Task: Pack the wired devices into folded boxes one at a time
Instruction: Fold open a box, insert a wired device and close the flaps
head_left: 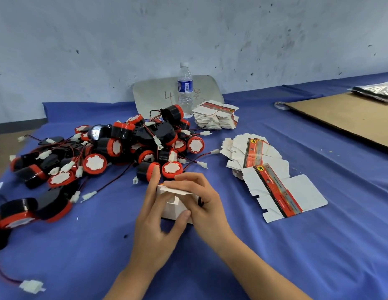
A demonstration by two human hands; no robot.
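While left hand (158, 230) and right hand (205, 205) pinch it, plain white folded box (169, 210), top flap raised

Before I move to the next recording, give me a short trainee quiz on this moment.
1. True or false: the left hand and the right hand both hold the white box.
2. What stands behind the pile of wired devices? A) water bottle B) mug C) scissors
3. Fill in: the flat box blanks lie on the person's ____ side of the white box.
Key: 1 true; 2 A; 3 right.
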